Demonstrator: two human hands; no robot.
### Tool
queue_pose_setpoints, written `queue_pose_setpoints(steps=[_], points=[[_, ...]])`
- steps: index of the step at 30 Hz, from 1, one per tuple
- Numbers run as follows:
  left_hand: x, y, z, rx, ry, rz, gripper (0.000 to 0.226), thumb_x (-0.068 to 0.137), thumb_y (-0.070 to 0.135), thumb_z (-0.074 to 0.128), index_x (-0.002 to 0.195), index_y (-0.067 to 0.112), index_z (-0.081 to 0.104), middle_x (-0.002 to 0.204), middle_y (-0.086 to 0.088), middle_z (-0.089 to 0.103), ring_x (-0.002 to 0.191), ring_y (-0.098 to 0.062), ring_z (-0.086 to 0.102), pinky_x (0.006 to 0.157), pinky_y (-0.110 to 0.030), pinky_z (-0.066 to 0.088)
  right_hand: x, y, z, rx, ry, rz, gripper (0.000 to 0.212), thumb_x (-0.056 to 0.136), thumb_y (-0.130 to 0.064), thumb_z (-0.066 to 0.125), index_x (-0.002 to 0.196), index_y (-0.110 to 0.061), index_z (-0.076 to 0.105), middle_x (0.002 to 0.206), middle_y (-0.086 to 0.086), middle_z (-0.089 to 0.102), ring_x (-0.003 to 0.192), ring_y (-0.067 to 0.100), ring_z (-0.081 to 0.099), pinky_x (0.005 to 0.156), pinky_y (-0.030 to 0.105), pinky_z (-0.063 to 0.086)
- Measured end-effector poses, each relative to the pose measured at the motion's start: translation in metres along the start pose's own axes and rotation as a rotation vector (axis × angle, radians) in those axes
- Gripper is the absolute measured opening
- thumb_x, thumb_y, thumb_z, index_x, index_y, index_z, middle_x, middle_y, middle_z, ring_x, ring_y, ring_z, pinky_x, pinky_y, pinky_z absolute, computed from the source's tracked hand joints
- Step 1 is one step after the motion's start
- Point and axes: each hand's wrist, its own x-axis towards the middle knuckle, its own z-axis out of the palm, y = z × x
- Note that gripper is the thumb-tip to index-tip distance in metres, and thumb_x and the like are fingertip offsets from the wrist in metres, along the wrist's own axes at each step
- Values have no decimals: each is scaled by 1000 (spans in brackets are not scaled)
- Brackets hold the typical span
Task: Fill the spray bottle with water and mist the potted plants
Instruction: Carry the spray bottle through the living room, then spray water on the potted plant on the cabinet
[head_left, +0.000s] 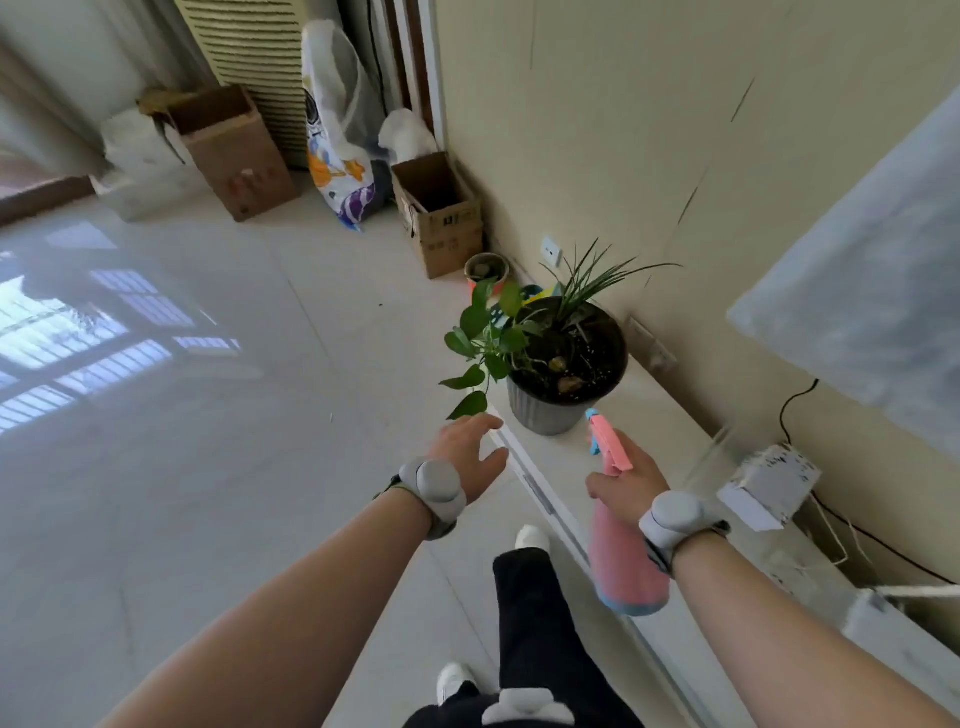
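A grey ribbed pot (545, 413) full of dark soil holds a leafy vine and a grassy plant (519, 332) and stands on a low white cabinet (670, 467) by the wall. My right hand (628, 480) grips a pink spray bottle (621, 561) by its neck, and the pink nozzle points at the pot. My left hand (465, 449) hovers with fingers spread just below the lowest hanging leaf, holding nothing. A smaller pot (487, 269) stands further along the wall.
Two open cardboard boxes (439, 218) and filled plastic bags (340, 130) stand at the far wall. A white device with cables (769, 486) lies on the cabinet to the right. Glossy tiled floor (208, 415) spreads out to the left.
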Motion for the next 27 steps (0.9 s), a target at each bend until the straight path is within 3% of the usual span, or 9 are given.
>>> queue_pose_setpoints(steps=[3,7,11,14,17,21,25,27], points=[[37,9,-1,27,-47,-18,44,94,36,49,136,22,43,135,0,50,123,-20,47,104,-33,39,37,-1,-8,32,-49,6,35,61,-16,51,93,-30,52,68,-5,42,59,16,41,54,25,35],[86,17,-3,66,-87,-47,43,94,35,49,135,22,44,136,1,50,124,-20,47,104,-35,40,87,-7,-19,3,-121,-4,49,70,-13,51,85,-59,45,71,-9,51,62,15,48,57,26,39],[132,15,5,44,-120,-89,44,93,36,49,135,23,45,135,1,50,121,-21,48,102,-36,41,135,-7,-19,-75,-219,20,55,76,-12,51,120,-45,46,92,4,61,84,31,58,75,37,49],[151,10,17,33,-184,-117,44,93,37,49,134,24,45,137,0,48,125,-21,46,105,-38,39,159,-3,-11,-140,-263,77,48,79,-13,52,121,-36,48,84,0,58,79,28,57,69,33,46],[159,1,23,33,-235,-133,44,93,38,48,134,25,45,137,0,49,125,-20,45,105,-38,38,170,-1,-1,-161,-250,137,33,79,-16,54,110,-26,52,89,1,61,83,28,59,72,32,48],[172,-11,25,38,-285,-156,43,93,38,48,134,25,45,135,0,50,118,-22,49,101,-38,42,181,1,7,-191,-236,189,25,79,-15,52,101,-27,52,77,-9,55,76,24,57,60,26,39],[189,-15,20,31,-294,-158,43,93,38,48,134,26,45,132,1,51,106,-22,56,94,-36,46,192,1,10,-169,-246,220,30,76,-15,50,103,-27,53,86,-4,60,80,25,59,68,29,46],[195,-15,18,36,-302,-146,43,93,39,48,133,26,45,132,2,51,106,-22,56,94,-35,45,197,-2,10,-174,-206,244,27,76,-15,49,99,-27,54,84,-6,60,74,20,58,63,28,44]])
